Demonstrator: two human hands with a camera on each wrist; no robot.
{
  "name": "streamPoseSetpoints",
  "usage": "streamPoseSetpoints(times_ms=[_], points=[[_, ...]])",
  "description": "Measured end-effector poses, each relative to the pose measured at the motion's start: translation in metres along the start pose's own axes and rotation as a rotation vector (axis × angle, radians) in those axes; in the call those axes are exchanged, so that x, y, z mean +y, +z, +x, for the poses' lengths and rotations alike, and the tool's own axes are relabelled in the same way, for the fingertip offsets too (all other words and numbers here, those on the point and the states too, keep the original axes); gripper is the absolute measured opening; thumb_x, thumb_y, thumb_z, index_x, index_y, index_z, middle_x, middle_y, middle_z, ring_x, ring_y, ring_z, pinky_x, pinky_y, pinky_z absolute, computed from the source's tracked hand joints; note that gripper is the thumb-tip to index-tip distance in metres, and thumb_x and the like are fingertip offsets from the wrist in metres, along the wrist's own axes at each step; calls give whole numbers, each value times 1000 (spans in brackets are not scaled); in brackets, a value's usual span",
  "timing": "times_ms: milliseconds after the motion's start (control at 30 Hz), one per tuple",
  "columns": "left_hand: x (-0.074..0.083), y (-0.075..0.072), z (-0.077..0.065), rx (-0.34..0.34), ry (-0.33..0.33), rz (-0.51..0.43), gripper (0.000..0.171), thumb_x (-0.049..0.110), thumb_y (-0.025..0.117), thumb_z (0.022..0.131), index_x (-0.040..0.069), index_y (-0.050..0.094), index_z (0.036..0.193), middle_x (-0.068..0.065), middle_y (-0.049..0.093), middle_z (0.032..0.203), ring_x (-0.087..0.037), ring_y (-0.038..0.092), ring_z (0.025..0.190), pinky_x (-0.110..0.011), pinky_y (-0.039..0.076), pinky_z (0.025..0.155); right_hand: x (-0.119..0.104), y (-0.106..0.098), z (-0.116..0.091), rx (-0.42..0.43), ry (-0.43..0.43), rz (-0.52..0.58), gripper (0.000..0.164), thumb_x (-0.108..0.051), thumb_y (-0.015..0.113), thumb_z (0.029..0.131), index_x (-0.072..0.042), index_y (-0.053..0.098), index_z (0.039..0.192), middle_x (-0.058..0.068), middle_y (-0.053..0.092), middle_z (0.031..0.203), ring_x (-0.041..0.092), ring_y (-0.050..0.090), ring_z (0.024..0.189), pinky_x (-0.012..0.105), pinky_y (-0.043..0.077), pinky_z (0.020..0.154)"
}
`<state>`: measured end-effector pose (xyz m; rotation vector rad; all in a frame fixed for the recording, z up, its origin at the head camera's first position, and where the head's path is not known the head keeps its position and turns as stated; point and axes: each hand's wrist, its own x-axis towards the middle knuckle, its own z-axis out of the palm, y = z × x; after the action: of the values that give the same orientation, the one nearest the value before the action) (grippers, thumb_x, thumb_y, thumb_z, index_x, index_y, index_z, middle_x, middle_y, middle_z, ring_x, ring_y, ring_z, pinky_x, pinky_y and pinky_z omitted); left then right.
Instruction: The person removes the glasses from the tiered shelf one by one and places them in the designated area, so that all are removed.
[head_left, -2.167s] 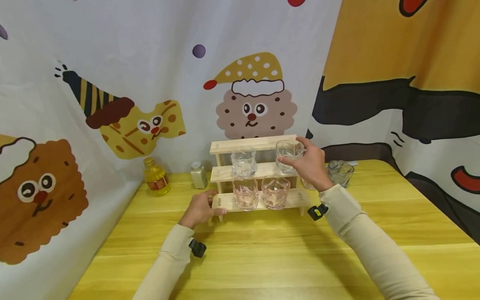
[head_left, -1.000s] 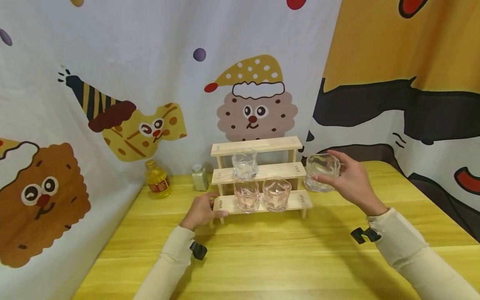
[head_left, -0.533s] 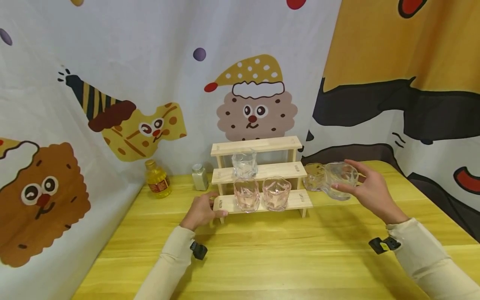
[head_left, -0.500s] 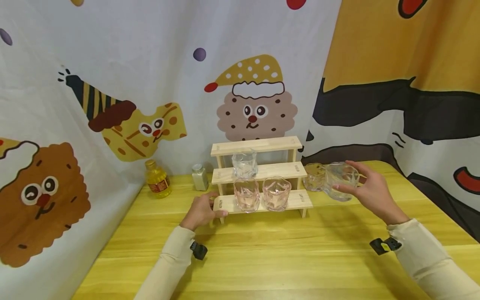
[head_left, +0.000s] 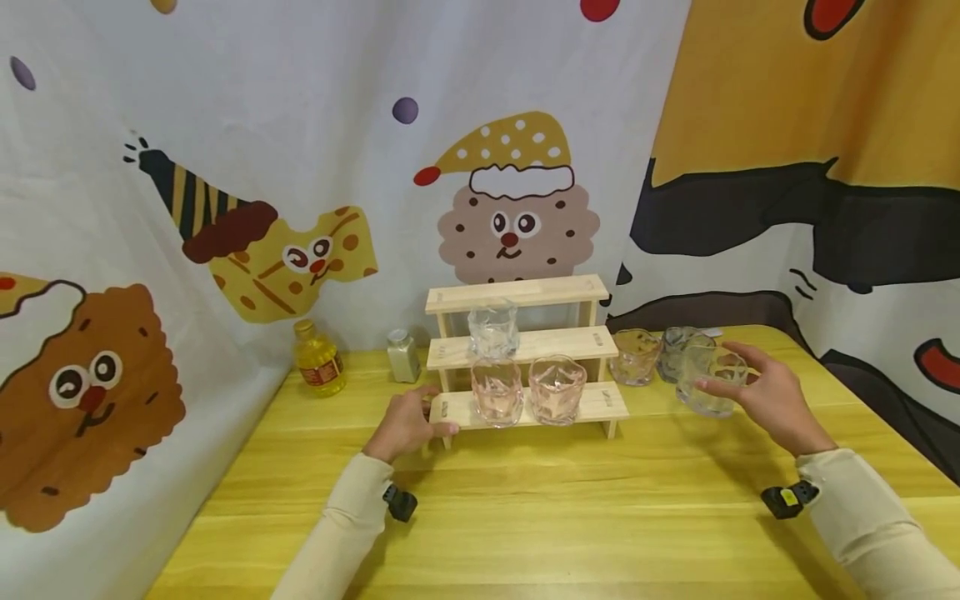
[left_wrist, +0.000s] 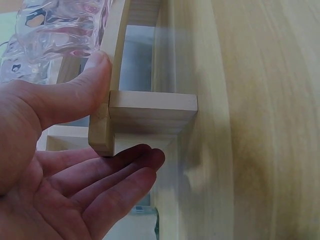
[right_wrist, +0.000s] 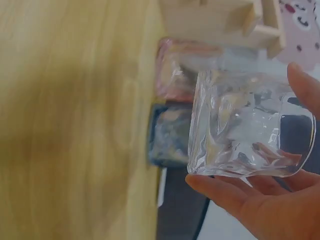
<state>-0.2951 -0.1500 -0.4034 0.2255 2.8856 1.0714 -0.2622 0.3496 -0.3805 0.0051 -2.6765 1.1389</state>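
My right hand (head_left: 776, 404) grips a clear drinking glass (head_left: 708, 390), thumb on one side and fingers on the other; in the right wrist view the glass (right_wrist: 245, 122) lies sideways across the picture, its base clear of the table. At the lower left end of a three-step wooden display rack (head_left: 517, 290), my left hand (head_left: 405, 427) holds the bottom board, thumb on top and fingers by its end. That bottom step carries two pinkish glasses, one on the left (head_left: 497, 398) and one on the right (head_left: 557, 396). On the middle step's left side stands another clear glass (head_left: 492, 333).
Right of the rack, a pinkish glass (head_left: 634, 358) and a bluish-grey glass (head_left: 678, 346) stand on the wooden table (head_left: 510, 525). To its left are a white-filled jar (head_left: 403, 358) and a yellow oil bottle (head_left: 318, 362). A printed curtain (head_left: 315, 108) hangs behind.
My right hand has lifted the clear glass off the middle step's right side and carried it right and toward me, past the glasses on the table. My left hand has stayed on the rack.
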Motion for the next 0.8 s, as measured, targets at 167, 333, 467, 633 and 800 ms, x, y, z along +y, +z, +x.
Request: streamPoseSetpoints(times_ms=[167, 333, 467, 633, 800], points=[[0, 0, 0, 0, 6, -5, 71, 27, 86, 81, 1, 54, 139, -22, 72, 120, -31, 71, 105, -46, 57, 91, 16, -2, 7, 0, 44, -32, 95, -51, 75, 87, -2, 30, 156, 31, 50, 141, 48, 50, 119, 34, 45, 75], [0, 1, -1, 2, 11, -11, 71, 27, 86, 81, 1, 54, 139, -23, 71, 120, -32, 71, 106, -47, 57, 92, 26, -6, 11, -12, 74, -57, 99, -52, 73, 89, 0, 25, 158, 34, 46, 143, 50, 49, 119, 44, 48, 77], [-2, 2, -1, 1, 13, -4, 72, 27, 86, 81, 1, 54, 140, -23, 71, 120, -32, 71, 105, -46, 58, 91, 35, -8, 12, -24, 95, -50, 101, -52, 70, 90, 3, 19, 158, 38, 42, 145, 56, 42, 126, 60, 45, 86], [-1, 2, -1, 2, 4, -10, 72, 28, 86, 81, 2, 54, 141, -22, 72, 120, -30, 71, 104, -45, 58, 90, 43, -12, 17, 3, 97, -73, 101, -51, 71, 90, 5, 20, 157, 39, 42, 144, 56, 42, 125, 61, 44, 86], [-1, 1, -1, 5, 3, -14, 73, 28, 85, 82, 2, 53, 142, -22, 71, 121, -32, 70, 109, -46, 57, 92, 46, -17, 27, 33, 104, -95, 101, -50, 72, 90, 8, 22, 155, 39, 43, 142, 54, 46, 121, 46, 48, 78]])
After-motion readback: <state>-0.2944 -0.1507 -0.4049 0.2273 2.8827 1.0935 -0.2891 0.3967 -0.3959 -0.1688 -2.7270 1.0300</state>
